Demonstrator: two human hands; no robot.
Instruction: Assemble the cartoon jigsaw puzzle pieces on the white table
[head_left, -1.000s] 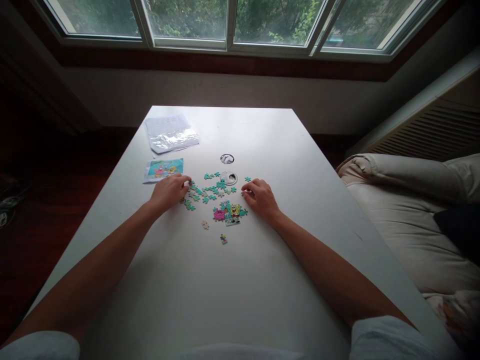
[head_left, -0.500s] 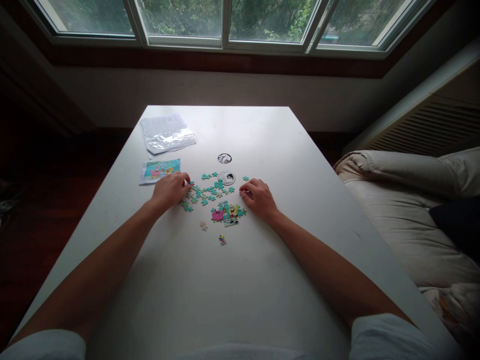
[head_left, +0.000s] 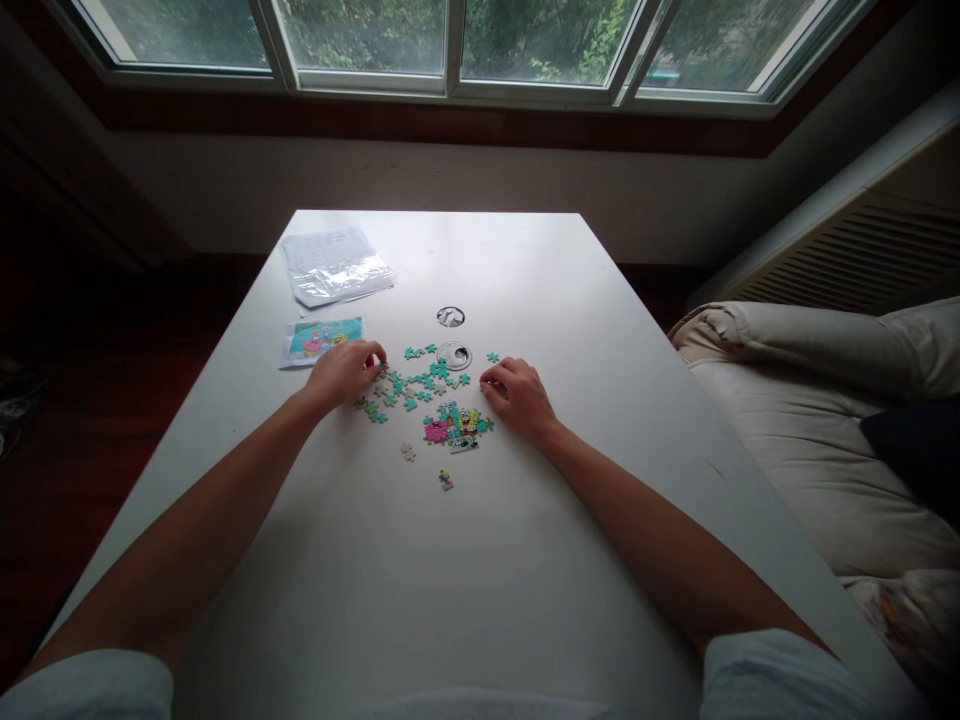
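My left hand (head_left: 346,374) is at the left edge of a spread of loose teal puzzle pieces (head_left: 411,404), thumb and forefinger pinched on a small puzzle piece (head_left: 384,367) that is mostly hidden. My right hand (head_left: 519,394) rests on the table to the right of the pieces, fingers loosely bent and slightly apart, with nothing visible in them. Between and below the hands lies a joined puzzle section (head_left: 453,428) showing a yellow cartoon figure and a pink shape. Nearer to me are a pale piece (head_left: 408,453) and a small colourful piece (head_left: 446,480).
The white table (head_left: 450,590) carries a printed picture packet (head_left: 322,338) beside my left hand and clear plastic sleeves with papers (head_left: 336,268) behind it. Two round silvery discs (head_left: 451,317) lie beyond the pieces. A pale sofa (head_left: 780,430) stands right of the table.
My left hand has shifted very slightly, its fingertips lifting a little over the pieces. My right hand and the joined section stay in place.
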